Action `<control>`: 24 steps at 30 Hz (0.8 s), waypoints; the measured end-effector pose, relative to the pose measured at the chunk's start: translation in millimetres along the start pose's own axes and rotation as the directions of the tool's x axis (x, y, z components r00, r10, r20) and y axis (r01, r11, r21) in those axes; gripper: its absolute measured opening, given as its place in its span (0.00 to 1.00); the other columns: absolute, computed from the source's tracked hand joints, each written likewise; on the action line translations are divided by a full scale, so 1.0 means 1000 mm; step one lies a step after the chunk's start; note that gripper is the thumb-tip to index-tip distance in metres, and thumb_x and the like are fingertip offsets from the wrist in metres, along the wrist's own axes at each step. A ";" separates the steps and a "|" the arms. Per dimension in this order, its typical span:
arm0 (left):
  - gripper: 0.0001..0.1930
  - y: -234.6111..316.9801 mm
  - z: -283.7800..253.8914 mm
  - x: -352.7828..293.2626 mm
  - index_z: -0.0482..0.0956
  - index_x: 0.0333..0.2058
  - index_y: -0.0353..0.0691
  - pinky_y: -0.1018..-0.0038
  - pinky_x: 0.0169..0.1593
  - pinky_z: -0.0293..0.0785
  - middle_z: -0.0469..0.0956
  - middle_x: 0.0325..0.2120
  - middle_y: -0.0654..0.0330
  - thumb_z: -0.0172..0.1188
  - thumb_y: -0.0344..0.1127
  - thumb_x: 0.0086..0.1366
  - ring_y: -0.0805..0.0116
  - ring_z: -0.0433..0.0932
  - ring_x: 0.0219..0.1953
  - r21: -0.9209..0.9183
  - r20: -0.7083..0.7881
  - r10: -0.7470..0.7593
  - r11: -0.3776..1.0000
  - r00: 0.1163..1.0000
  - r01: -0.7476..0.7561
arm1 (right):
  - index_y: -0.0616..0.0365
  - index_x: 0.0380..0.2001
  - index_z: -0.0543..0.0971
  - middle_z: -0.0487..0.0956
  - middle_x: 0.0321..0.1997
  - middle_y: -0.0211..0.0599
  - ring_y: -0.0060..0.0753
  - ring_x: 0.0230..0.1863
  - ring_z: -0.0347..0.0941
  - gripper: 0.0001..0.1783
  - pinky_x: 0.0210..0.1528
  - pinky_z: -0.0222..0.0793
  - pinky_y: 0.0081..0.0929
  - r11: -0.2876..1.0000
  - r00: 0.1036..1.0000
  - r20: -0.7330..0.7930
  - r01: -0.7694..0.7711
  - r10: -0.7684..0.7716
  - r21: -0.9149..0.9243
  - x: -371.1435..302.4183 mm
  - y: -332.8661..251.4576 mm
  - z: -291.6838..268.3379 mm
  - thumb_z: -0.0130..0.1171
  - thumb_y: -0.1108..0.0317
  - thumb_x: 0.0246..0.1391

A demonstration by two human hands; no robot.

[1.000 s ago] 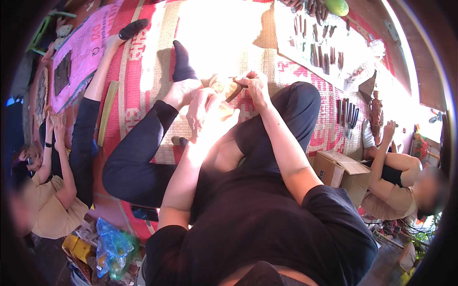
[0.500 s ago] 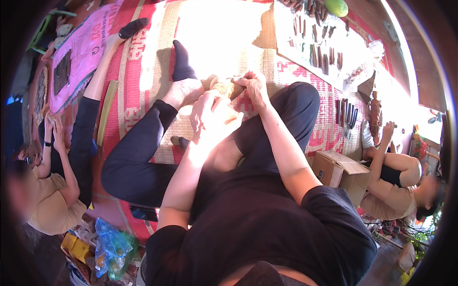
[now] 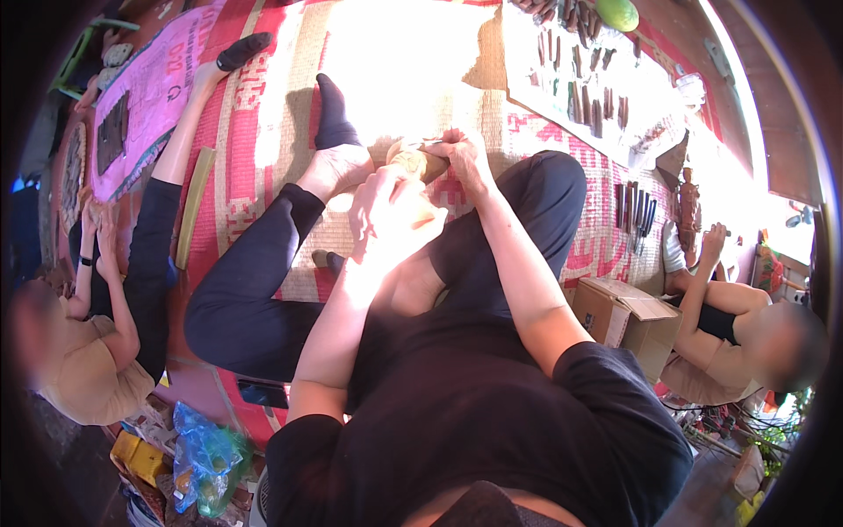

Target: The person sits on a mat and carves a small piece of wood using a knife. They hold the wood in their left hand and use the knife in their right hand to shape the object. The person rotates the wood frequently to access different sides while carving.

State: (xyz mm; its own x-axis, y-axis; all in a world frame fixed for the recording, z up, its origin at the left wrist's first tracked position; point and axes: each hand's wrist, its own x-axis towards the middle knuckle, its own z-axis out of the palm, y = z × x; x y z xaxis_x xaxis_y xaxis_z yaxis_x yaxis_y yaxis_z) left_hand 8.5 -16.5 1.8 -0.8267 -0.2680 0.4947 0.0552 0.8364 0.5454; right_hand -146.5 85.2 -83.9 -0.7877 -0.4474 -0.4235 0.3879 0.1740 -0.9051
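Markings noted: pink sheet (image 3: 145, 145), red printed lettering, largely sideways, with larger characters among smaller lines. Mat (image 3: 235, 167), pale block shapes in red bands; letters or ornament, cannot tell. Cardboard box (image 3: 644, 341), dark print on side, too small to read.

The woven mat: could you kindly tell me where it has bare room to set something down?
Free: between right knee, cardboard box and tool row; and between greenish strip and left shin. Crowded: the pale sheet, laid with slim pieces, and around left hand and right hand at the tan piece. Glare washes out the mat beyond.
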 end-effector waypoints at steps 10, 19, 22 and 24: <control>0.21 0.001 -0.005 -0.004 0.81 0.35 0.43 0.62 0.43 0.78 0.73 0.38 0.58 0.76 0.41 0.42 0.57 0.77 0.39 -0.002 0.056 -0.030 1.000 0.998 0.030 | 0.61 0.27 0.77 0.78 0.28 0.32 0.24 0.30 0.75 0.04 0.34 0.72 0.23 0.974 0.967 -0.146 0.220 -0.211 0.055 0.018 0.021 -0.007 0.63 0.78 0.50; 0.20 0.004 -0.002 0.001 0.81 0.33 0.43 0.60 0.45 0.77 0.74 0.39 0.58 0.77 0.42 0.40 0.58 0.77 0.40 0.008 0.100 0.027 1.000 0.995 -0.028 | 0.64 0.30 0.78 0.80 0.28 0.36 0.26 0.30 0.75 0.07 0.35 0.71 0.24 0.950 0.963 -0.188 0.133 -0.191 -0.283 0.024 0.015 0.005 0.65 0.74 0.47; 0.20 0.008 -0.004 -0.001 0.81 0.33 0.43 0.60 0.45 0.76 0.74 0.39 0.58 0.77 0.41 0.40 0.57 0.77 0.41 0.009 0.152 0.055 0.998 0.987 -0.057 | 0.63 0.30 0.77 0.79 0.27 0.34 0.25 0.29 0.74 0.06 0.32 0.71 0.22 0.970 0.944 -0.240 0.197 -0.227 -0.143 0.037 0.036 -0.012 0.64 0.74 0.49; 0.20 0.005 -0.006 -0.005 0.81 0.33 0.44 0.60 0.45 0.76 0.75 0.39 0.58 0.77 0.41 0.40 0.57 0.77 0.41 0.013 0.114 0.022 1.000 0.993 -0.024 | 0.62 0.34 0.77 0.78 0.28 0.31 0.25 0.29 0.75 0.06 0.32 0.72 0.20 0.992 0.983 -0.149 0.095 -0.108 -0.086 0.019 0.016 -0.010 0.62 0.75 0.52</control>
State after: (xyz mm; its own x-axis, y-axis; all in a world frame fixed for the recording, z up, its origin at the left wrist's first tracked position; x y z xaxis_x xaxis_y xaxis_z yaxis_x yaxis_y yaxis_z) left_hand 16.1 -13.8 6.4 -0.8837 -0.1931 0.4263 0.0678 0.8485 0.5249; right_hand -160.0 88.5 -106.5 -0.8872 -0.3281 -0.3244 0.2682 0.2056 -0.9412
